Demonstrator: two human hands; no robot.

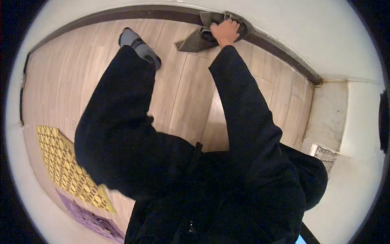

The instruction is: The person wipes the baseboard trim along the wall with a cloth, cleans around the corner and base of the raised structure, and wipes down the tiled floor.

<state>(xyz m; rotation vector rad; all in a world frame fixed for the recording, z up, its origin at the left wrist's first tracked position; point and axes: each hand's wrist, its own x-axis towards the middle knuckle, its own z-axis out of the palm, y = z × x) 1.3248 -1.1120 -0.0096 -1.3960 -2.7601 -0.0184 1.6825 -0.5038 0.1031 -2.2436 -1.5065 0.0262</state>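
My right hand (225, 31) is at the top, at the end of a black sleeve, with its fingers bent and pressed into a bunched grey-green cloth (196, 42). The cloth lies against the dark baseboard (162, 16), and one flap of it spreads left over the floor. Folds of the cloth hide part of the fingertips. My left hand is not in view.
A foot in a grey sock (140, 48) rests on the wood-look floor (178, 81) to the left. Lower left are a yellow patterned mat (69, 166) and a purple mat (91, 217). A printed paper item (325, 156) is by the right wall.
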